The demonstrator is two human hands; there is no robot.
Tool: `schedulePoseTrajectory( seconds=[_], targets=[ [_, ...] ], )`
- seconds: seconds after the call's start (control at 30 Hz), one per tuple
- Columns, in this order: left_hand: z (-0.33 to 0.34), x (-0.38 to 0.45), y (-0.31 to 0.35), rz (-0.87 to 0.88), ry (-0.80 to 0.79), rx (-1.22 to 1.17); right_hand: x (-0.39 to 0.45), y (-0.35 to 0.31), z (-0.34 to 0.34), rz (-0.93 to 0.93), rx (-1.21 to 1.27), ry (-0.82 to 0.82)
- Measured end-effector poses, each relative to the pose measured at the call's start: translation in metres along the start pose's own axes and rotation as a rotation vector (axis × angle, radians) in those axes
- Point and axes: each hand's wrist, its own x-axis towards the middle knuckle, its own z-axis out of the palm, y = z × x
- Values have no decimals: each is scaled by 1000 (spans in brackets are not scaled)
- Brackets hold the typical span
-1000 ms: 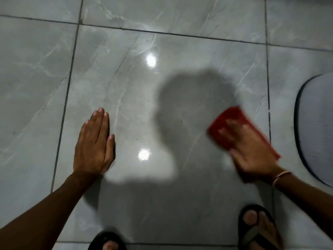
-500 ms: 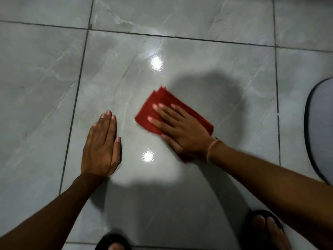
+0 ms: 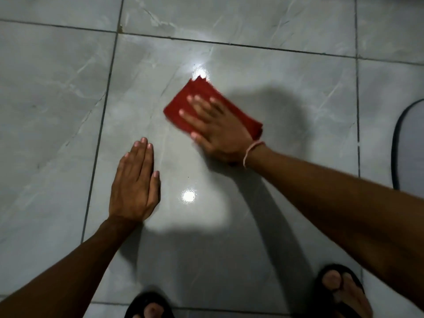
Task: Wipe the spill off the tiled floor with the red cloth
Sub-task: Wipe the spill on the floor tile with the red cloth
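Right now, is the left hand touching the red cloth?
Apart. In the head view, bare tiled floor shows between the left hand and the red cloth, which lies under the right hand.

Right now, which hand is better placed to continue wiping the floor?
The right hand: it already presses flat on the red cloth. The left hand lies empty on the tile, away from the cloth.

Dim scene; two glare spots on the glossy floor (image 3: pixel 68 111), hard shadows, slight motion blur.
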Motion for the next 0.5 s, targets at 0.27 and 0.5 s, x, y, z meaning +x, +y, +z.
schedulePoseTrajectory(
  seconds=[0.27, 0.5],
  targets=[
    [4, 0, -3, 5, 3, -8, -204, 80, 13, -79, 3, -95],
    [3, 2, 0, 4, 0, -5, -32, 95, -10, 498, 34, 114]
  ],
)
